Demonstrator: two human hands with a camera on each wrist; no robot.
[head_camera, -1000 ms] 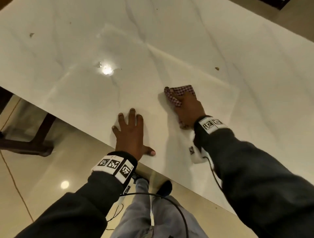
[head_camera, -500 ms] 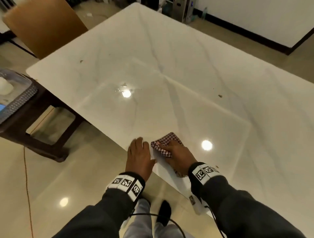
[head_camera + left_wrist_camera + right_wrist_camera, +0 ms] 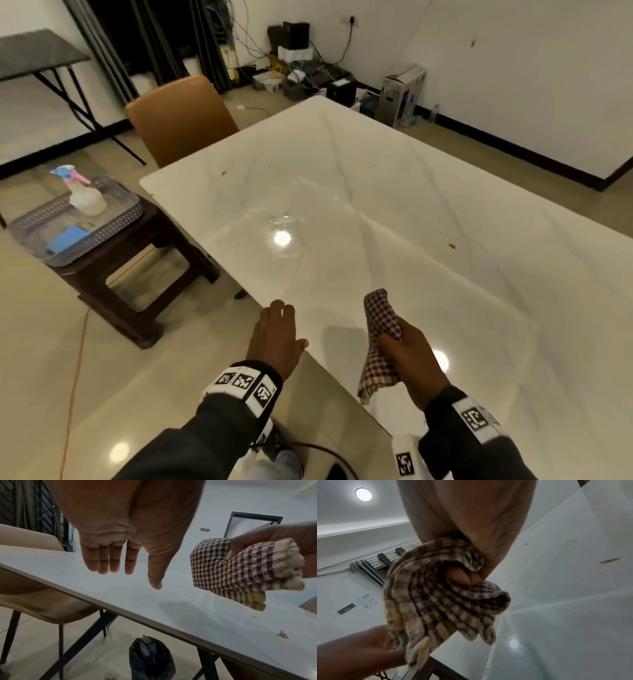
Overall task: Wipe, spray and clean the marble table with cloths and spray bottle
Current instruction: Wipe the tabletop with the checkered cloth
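Observation:
The white marble table [image 3: 411,212] fills the right of the head view, with small brown crumbs on it. My right hand [image 3: 411,359] grips a bunched red-checked cloth [image 3: 380,315] and holds it lifted just above the table's near edge; the cloth [image 3: 240,569] hangs clear of the marble in the left wrist view, and fingers curl round the cloth [image 3: 440,599] in the right wrist view. My left hand [image 3: 277,329] hovers over the table edge with straight fingers [image 3: 106,559], holding nothing. A spray bottle [image 3: 82,192] stands in a grey tray [image 3: 116,222] at left.
The tray sits on a dark wooden stool [image 3: 137,274] left of the table, with a blue item [image 3: 66,238] in it. A tan chair [image 3: 181,116] stands at the table's far end. A black-lined bin [image 3: 150,658] stands under the table. Cables and boxes lie by the far wall.
My right hand has lifted the cloth off the marble and pulled back toward the near edge. My left hand has risen from flat on the table. The head view has tilted up.

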